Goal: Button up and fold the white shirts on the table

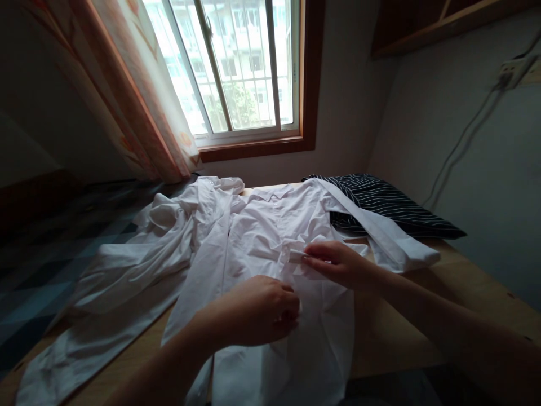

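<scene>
In the head view, a white shirt (253,237) lies over the middle of the bench (465,276), collar end toward the far edge, lower part reaching the near edge. The right hand (336,262) has its grip pinched on bunched cloth around the shirt's middle. The left hand (264,310) is curled just nearer over the lower part; whether its grip has cloth in it I cannot tell.

If the right grip pulled hard, the layers beneath could drag along and crease, since nothing visible pins them down. The lower part could slide off the near edge if its weight drew it over. A second garment (169,248), white too, lies heaped against the shirt on the left, so a careless tug might tangle the two.

The shirt looks thin and soft, with small wrinkles over the upper part and a smoother stretch by the near edge. One sleeve (380,223) angles across a striped cushion (393,197) by the far right corner and down toward the right edge; the other runs down the shirt's left side.
</scene>
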Motion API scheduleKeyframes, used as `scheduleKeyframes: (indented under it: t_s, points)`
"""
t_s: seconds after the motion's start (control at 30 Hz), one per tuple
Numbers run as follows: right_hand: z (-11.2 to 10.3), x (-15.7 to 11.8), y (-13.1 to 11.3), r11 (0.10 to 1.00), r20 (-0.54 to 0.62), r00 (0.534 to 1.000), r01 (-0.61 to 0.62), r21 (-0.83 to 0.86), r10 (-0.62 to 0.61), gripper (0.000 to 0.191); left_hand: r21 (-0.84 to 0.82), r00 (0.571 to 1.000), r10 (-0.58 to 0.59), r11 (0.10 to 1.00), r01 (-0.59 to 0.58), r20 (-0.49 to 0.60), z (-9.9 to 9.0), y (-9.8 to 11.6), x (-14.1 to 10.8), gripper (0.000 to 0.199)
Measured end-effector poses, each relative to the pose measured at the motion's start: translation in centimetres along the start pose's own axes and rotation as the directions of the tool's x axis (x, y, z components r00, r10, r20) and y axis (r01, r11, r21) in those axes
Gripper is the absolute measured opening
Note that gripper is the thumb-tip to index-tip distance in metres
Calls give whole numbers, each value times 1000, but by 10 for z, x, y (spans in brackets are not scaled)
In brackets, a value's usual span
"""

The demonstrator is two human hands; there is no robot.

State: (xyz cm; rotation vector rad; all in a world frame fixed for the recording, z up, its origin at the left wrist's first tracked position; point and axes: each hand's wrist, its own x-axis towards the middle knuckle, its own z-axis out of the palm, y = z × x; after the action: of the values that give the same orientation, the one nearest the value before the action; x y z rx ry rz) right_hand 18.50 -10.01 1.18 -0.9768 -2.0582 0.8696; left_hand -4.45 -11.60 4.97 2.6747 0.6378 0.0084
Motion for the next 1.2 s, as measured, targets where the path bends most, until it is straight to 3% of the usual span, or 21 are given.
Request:
scheduleKeyframes:
  t_s: [0.13, 0.2, 0.23, 0.33, 0.4, 0.43, 0.53, 0.57, 0.63, 0.7, 0.77, 0.83, 0.97, 1.07, 1.2]
  points:
    - [2, -2, -3, 991, -4, 999, -53, 121, 54, 39, -291, 988, 146, 944, -154, -49, -1, 4, 4, 12]
    - [1, -4, -3, 988, 145, 986, -101, 116, 84, 48, -485, 973, 229, 851, -201, -2, -7, 6, 2, 19]
    - [0, -5, -3, 984, 270, 958, -134, 116, 98, 52, -577, 965, 262, 791, -204, 19, -11, 6, 0, 25]
    - [-2, -8, -6, 975, 602, 795, -190, 119, 82, 53, -715, 967, 249, 668, -207, -47, -23, 4, -5, 43]
    - [-5, -9, -11, 978, 674, 737, -177, 115, 54, 46, -672, 972, 109, 706, -224, -209, -23, -3, -3, 44]
    - [-6, -10, -13, 980, 686, 726, -167, 112, 46, 43, -612, 952, 20, 762, -211, -304, -19, -8, 0, 40]
    - [-16, -10, -21, 986, 706, 708, -132, 102, 21, 35, -341, 844, -141, 939, -52, -518, 5, -27, 15, 31]
    - [-21, -11, -23, 990, 691, 723, -107, 91, 14, 34, -232, 839, -130, 973, 5, -528, 14, -35, 19, 35]
    - [-35, -11, -25, 998, 593, 805, -48, 41, 14, 31, -53, 909, -87, 996, 71, -407, 30, -48, 25, 50]
    - [-54, -12, -24, 997, 394, 918, -23, -70, 49, 29, 51, 970, -103, 992, 117, -222, 39, -58, 26, 61]
    - [-76, -16, -19, 967, 164, 980, -72, -245, 115, 31, 103, 985, -142, 983, 152, -101, 41, -65, 23, 67]
    - [-94, -25, -11, 892, 32, 980, -165, -421, 196, 32, 119, 984, -169, 978, 174, -54, 38, -69, 20, 71]
    - [-107, -55, 5, 814, 95, 943, -222, -537, 319, 47, 93, 984, -175, 980, 178, -32, 30, -72, 16, 77]
    - [-92, -69, 13, 825, 129, 951, -171, -538, 281, 61, 74, 987, -154, 985, 157, -39, 29, -73, 16, 77]
    - [-63, -64, 21, 755, -31, 975, -190, -627, 219, 44, 53, 986, -158, 986, 161, -50, 32, -76, 17, 76]
